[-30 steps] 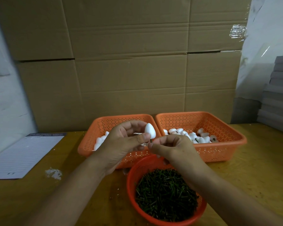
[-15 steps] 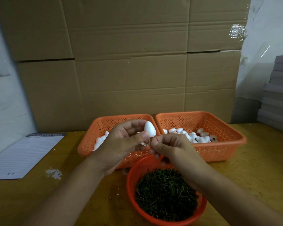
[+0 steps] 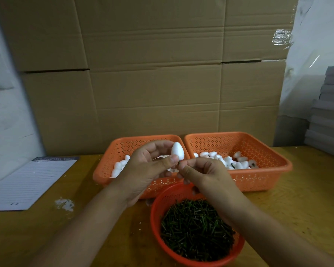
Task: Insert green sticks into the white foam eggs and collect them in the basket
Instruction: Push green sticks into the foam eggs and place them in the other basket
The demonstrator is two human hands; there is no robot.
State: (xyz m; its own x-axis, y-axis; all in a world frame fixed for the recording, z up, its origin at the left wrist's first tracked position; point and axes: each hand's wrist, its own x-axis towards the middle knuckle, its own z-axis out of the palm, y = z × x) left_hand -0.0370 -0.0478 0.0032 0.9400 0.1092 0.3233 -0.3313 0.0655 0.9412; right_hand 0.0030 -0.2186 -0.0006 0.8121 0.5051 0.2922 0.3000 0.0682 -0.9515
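Orange round bowl point(image 3: 156, 214) sits lowest in frame, centre-right, full of short green sticks point(image 3: 196, 228). It rests on the yellowish wooden counter point(image 3: 301, 197).

Above the bowl, mid-frame, both hands meet. Left hand point(image 3: 145, 170) has thumb and curled fingers pinched round a white foam egg point(image 3: 177, 150), pointed end up, held over the gap between the two rectangular baskets. Right hand point(image 3: 204, 174) is curled, thumb and forefinger pinching a green stick point(image 3: 178, 163) whose tip is at the egg's lower end; can't tell how far in it is, mostly hidden by the fingers.

Behind the hands: left orange basket point(image 3: 112, 162), perforated walls, holds plain white eggs point(image 3: 120, 166), partly blocked by the left hand. Right orange basket point(image 3: 274, 160) just beside it, rims touching or nearly so, holds a pile of eggs point(image 3: 229, 160); at least one there shows a dark stick end.

Left of frame: lined paper pad point(image 3: 29, 184) flat on the counter, white foam crumbs point(image 3: 64, 204) near its lower right corner.

Far back: wall of stacked cardboard boxes point(image 3: 152, 74). Right edge: stack of grey flat sheets point(image 3: 330, 112).
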